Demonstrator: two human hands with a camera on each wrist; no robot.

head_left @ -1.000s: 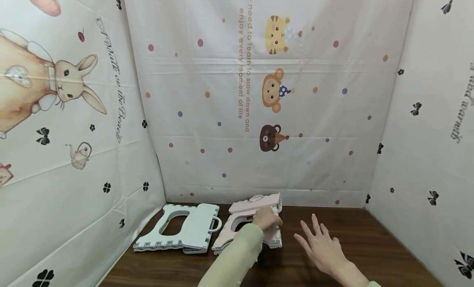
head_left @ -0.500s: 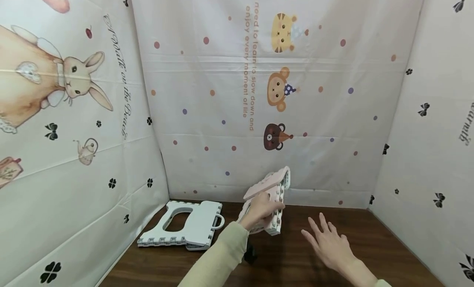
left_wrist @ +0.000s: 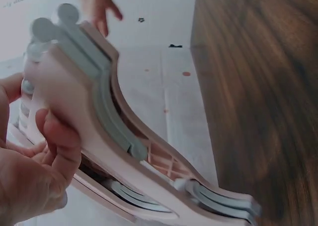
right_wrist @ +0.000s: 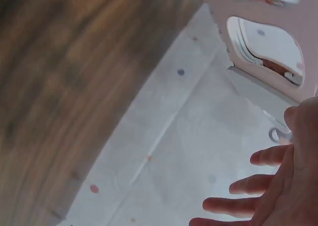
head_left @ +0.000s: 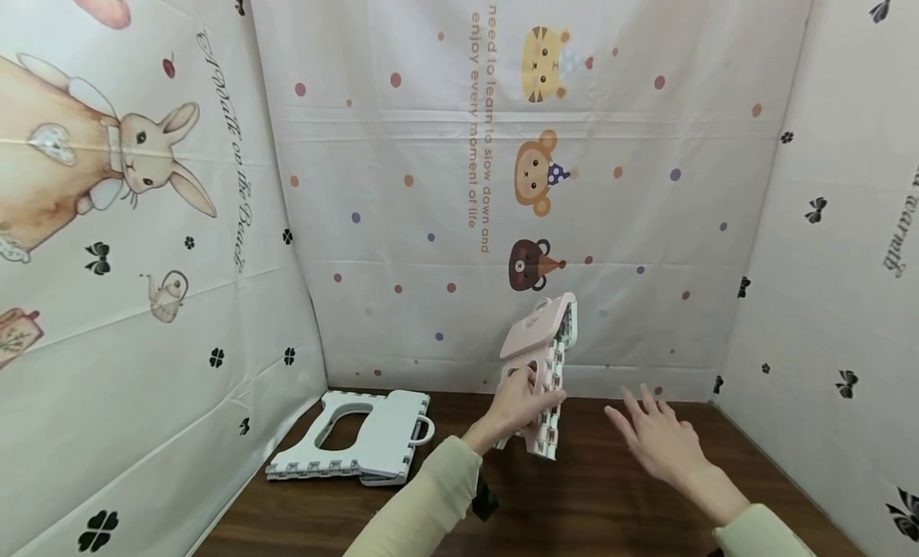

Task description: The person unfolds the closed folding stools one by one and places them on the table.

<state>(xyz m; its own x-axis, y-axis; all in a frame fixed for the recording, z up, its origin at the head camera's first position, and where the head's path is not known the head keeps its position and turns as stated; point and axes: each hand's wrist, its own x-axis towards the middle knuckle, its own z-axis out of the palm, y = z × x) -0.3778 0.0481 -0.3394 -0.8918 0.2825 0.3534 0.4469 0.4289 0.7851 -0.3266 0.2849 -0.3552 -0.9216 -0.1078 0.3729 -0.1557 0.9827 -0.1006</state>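
My left hand [head_left: 513, 405] grips a pale pink folding stool [head_left: 533, 337], folded flat and held tilted up over the table. Its fingers reach into the oval opening, and the thumb lies along the hinged edge. Close up in the left wrist view, fingers [left_wrist: 62, 141] curl at the stool's pink panel [left_wrist: 64, 82], with grey-green hinge parts showing between the layers. To the right, apart from the stool, my right hand [head_left: 664, 441] hovers with fingers spread and holds nothing. The right wrist view shows its straight fingers [right_wrist: 248, 185] below the pink stool [right_wrist: 271, 79].
A pale mint folding stool [head_left: 391, 437] lies folded on the dark wood table [head_left: 589, 493] at the left. Printed cloth walls [head_left: 402, 318] close off the back and both sides. A small black object [head_left: 484, 499] shows by the left wrist.
My left hand has lifted the pink stool off the table and tipped it more upright, moving slightly right. My right hand has shifted a little right and up. The mint stool stays put.
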